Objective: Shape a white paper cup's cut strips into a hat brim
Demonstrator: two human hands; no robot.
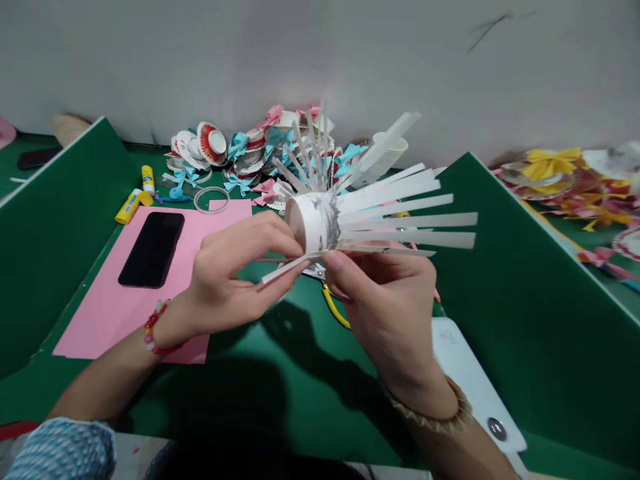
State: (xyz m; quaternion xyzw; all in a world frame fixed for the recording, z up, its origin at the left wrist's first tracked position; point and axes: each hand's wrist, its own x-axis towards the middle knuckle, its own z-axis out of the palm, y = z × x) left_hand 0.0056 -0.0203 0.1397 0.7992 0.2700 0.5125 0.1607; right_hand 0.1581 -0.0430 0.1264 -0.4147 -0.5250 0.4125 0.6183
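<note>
Between my hands, raised above the green table, is a white paper cup (316,223) whose side is cut into long strips that fan out to the right and upward. My left hand (245,267) grips it near its round base, with a narrow paper strip (283,270) running out between the fingers. Thumb and fingers of my right hand (383,293) pinch the lower side, where the strips begin. Beneath the cup, partly hidden by my hands, lie scissors with yellow handles (336,308).
Pink paper (110,307) with a black phone (151,250) lies left, near glue sticks (131,205) and a tape ring (211,199). Paper crafts with bows (250,150) are heaped against the wall. Green partitions (525,287) flank the table; a white device (470,373) lies right.
</note>
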